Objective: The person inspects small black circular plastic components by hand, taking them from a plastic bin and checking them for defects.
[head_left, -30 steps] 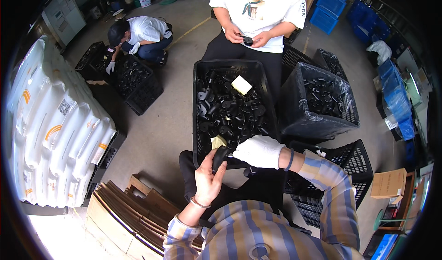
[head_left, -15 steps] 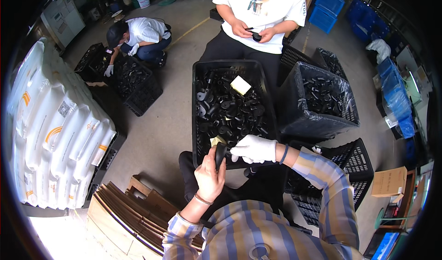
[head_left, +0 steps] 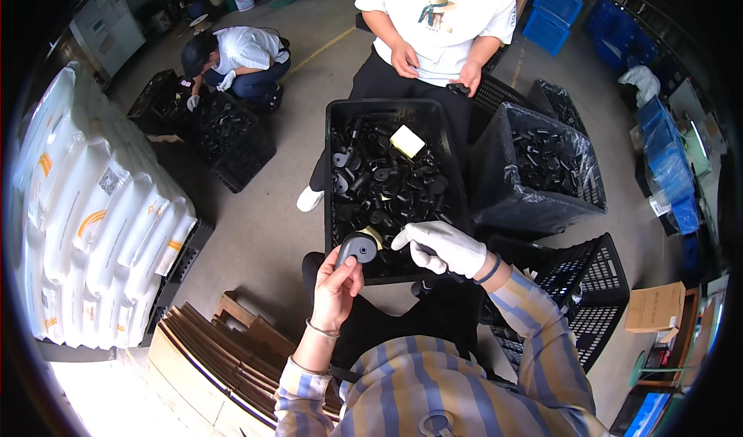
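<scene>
A black plastic part [head_left: 358,249] with a broad, rounded end and a small hole is held between the thumb and fingers of my bare left hand [head_left: 335,288]. It is over the near left edge of a black crate [head_left: 457,205]. To the right of the part, my white-gloved right hand [head_left: 447,249] is apart from it, over the crate's near end, fingers loosely spread and nothing visible in them. Many similar black parts [head_left: 387,178] lie heaped in the crate. A pale yellow block [head_left: 407,140] rests on the heap; another yellow piece [head_left: 372,236] shows behind the held part.
Across the crate, a person in a white shirt [head_left: 437,19] holds a small black part [head_left: 458,89]. A plastic-lined bin [head_left: 495,174] of parts and a perforated crate [head_left: 607,282] stand right. Cardboard sheets [head_left: 209,367] and stacked white sacks [head_left: 101,228] are left; another person [head_left: 244,54] crouches behind.
My left hand has turned the part so its rounded face shows. My right hand has moved away from it, rightward, and its fingers have spread. The person opposite has parted their hands.
</scene>
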A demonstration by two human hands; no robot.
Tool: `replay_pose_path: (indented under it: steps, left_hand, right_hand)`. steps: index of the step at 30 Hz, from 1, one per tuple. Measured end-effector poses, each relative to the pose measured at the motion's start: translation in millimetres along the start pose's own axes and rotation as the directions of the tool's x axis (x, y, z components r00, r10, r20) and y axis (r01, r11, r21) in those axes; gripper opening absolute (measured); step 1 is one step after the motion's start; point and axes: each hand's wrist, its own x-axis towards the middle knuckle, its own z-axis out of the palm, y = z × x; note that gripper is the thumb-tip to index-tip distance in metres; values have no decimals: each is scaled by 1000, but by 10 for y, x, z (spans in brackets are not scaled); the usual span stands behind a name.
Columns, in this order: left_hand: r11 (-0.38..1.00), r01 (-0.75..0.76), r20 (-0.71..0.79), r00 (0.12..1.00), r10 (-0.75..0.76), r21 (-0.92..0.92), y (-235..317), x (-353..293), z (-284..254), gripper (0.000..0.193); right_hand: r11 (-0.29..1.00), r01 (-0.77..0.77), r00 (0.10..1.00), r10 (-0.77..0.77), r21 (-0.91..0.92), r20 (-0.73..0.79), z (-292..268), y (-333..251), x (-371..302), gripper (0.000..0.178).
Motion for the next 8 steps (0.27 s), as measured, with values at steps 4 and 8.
replay_pose_path:
  steps: [4, 8]
  left_hand:
    - [999, 21, 55, 998, -18, -44, -50, -44, 41, 18]
    - [999, 28, 24, 999, -29, 47, -55, -79, 61, 22]
  right_hand:
    - [961, 133, 986, -153, -242, -64, 68, 127, 16, 27]
    - [218, 207, 864, -498, -954, 73, 178, -38, -135, 21]
